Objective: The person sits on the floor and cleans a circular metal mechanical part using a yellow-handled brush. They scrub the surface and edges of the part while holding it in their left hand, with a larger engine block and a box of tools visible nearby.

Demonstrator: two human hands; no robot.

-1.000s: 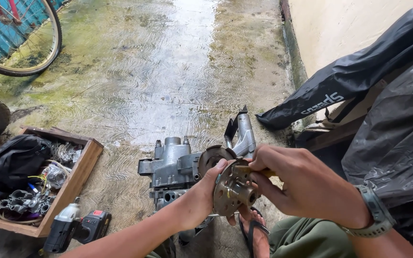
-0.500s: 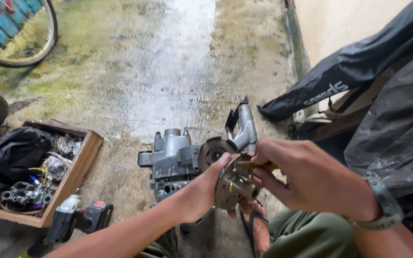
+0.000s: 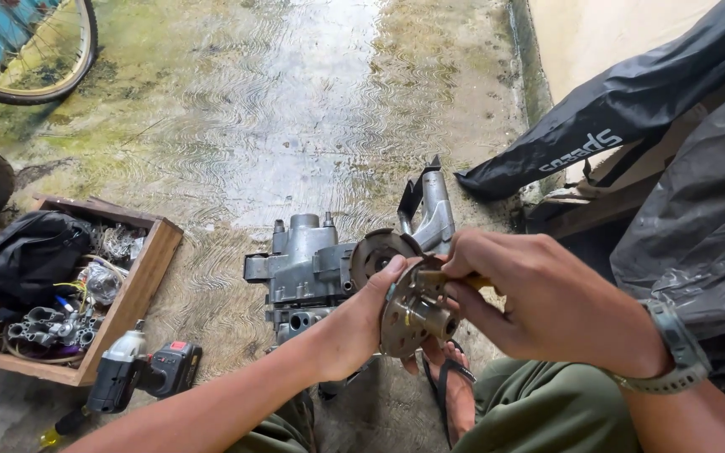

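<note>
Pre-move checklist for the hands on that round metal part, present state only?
1. Left hand grips the round metal part at its rim: ok.
2. Right hand pinches a small brass-coloured tool against the part's face: ok.
3. Tool tip seated in the part: cannot tell, the fingers hide it.
4. Part held clear of the grey engine block behind it: ok.
5. Sandalled foot right under the part, in the drop path: not ok.
6. Cordless driver lies on the wet concrete floor beside the wooden parts box: not ok.
</note>
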